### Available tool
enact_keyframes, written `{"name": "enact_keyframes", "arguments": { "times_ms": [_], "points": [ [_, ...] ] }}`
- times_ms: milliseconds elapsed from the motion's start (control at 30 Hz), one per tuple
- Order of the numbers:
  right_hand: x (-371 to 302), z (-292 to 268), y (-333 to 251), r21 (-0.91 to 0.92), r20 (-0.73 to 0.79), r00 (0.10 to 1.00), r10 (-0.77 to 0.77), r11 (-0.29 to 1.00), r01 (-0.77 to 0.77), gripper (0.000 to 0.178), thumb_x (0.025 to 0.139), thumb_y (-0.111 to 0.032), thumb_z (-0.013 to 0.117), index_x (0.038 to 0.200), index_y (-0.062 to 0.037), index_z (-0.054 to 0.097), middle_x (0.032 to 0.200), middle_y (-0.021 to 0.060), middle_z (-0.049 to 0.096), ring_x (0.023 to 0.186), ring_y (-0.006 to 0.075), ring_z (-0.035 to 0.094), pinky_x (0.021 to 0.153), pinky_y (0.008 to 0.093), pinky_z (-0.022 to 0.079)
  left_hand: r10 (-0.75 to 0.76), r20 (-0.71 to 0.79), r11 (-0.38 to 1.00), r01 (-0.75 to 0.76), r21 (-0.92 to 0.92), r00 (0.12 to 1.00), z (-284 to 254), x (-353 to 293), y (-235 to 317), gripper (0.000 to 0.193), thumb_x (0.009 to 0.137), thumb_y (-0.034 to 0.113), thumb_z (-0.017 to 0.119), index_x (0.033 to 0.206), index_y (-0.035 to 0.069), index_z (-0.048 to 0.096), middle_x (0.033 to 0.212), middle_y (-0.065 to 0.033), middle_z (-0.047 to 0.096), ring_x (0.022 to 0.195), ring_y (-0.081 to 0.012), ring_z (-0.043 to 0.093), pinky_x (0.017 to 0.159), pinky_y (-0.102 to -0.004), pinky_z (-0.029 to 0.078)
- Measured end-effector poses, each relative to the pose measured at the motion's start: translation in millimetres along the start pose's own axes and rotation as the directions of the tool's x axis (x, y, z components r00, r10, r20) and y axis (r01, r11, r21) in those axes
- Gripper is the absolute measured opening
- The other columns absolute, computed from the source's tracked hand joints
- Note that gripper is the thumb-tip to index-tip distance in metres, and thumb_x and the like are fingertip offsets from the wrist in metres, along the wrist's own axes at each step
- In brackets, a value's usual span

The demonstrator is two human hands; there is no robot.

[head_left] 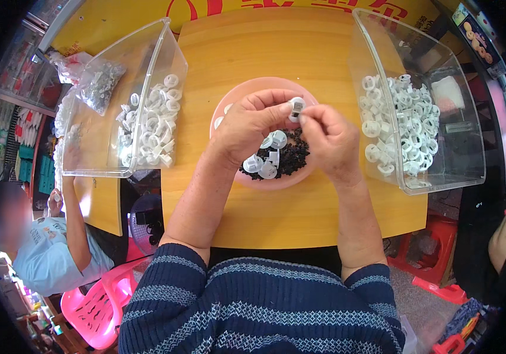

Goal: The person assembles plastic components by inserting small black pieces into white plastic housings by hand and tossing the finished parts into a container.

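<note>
Bright, fairly even exposure on the counter (pixel 288 221); soft shadows. Dim below it. White glare on the side counter (pixel 104 203) at left, highlights on the clear bins' (pixel 156 56) rims. White part (pixel 296 109) lacks fine detail. Straight edges bow; black vignette. Person (pixel 46 253) at left: head blurred.

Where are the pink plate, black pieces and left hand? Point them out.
Pink plate (pixel 274 185), head view: near rim.
Black pieces (pixel 294 156), head view: right of pile.
Left hand (pixel 241 125), head view: back of hand.

Yellow banner (pixel 124 17); pink chair (pixel 100 318)
</note>
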State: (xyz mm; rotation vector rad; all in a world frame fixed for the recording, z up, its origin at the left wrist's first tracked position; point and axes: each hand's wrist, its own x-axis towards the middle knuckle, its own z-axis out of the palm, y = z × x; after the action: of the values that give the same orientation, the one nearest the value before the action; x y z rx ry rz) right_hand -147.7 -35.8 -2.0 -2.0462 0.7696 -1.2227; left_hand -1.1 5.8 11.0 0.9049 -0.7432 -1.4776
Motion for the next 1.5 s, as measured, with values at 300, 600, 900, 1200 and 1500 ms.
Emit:
{"name": "enact_keyframes", "arguments": {
  "times_ms": [300,600,900,1200,1500],
  "points": [
    [7.0,-4.8,1.1,0.501,0.290,0.781,0.553,0.608,-0.616,0.012,0.077,-0.008,0.055,0.084,0.0023,0.056,0.067,0.0031,0.058,0.056,0.0065,0.055,0.053,0.0189,0.046,0.034,-0.024,0.999,-0.034,0.024,0.999,-6.2,3.4,-7.5,0.024,0.084,0.013,0.052,0.105,0.001,0.053,0.095,-0.0070,0.058,0.079,-0.0132,0.057,0.070,-0.0251,0.047],
    [6.0,-5.4,3.4,0.461,0.268,0.783,0.561,0.639,-0.615,0.011,0.077,-0.009,0.056,0.078,0.0022,0.056,0.065,0.0042,0.059,0.055,0.0077,0.057,0.051,0.0188,0.046,0.084,-0.067,0.914,-0.050,0.403,0.994,6.9,-1.5,-3.0,0.025,0.082,0.008,0.054,0.106,0.002,0.052,0.085,-0.0032,0.059,0.068,-0.0076,0.055,0.060,-0.0200,0.046],
    [5.7,-6.4,-0.1,0.349,0.258,0.793,0.552,0.712,-0.610,0.008,0.073,-0.006,0.055,0.071,0.0011,0.055,0.058,0.0015,0.056,0.051,0.0048,0.053,0.047,0.0186,0.043,0.192,-0.083,0.819,-0.113,0.562,0.978,7.3,-1.8,-9.4,0.022,0.076,0.002,0.051,0.097,0.002,0.057,0.065,0.0029,0.053,0.059,-0.0033,0.048,0.054,-0.0191,0.041],
    [4.7,0.5,2.3,0.366,0.234,0.774,0.589,0.684,-0.631,0.006,0.071,-0.004,0.052,0.066,0.0001,0.053,0.054,0.0013,0.053,0.048,0.0048,0.049,0.044,0.0194,0.041,0.263,-0.114,0.691,-0.104,0.715,0.958,10.3,-0.6,-16.4,0.017,0.078,0.002,0.050,0.094,0.003,0.055,0.077,-0.0001,0.058,0.070,-0.0044,0.053,0.061,-0.0181,0.043],
    [5.6,-9.9,6.7,0.641,0.462,0.722,0.515,0.369,-0.673,0.010,0.078,-0.011,0.055,0.075,-0.0024,0.054,0.061,0.0032,0.055,0.047,0.0083,0.051,0.044,0.0201,0.043,0.012,0.071,0.951,-0.034,0.307,0.997,1.4,-5.3,9.6,0.033,0.080,0.008,0.057,0.111,0.001,0.050,0.092,-0.0042,0.058,0.075,-0.0098,0.055,0.067,-0.0216,0.047]
  ]
}}
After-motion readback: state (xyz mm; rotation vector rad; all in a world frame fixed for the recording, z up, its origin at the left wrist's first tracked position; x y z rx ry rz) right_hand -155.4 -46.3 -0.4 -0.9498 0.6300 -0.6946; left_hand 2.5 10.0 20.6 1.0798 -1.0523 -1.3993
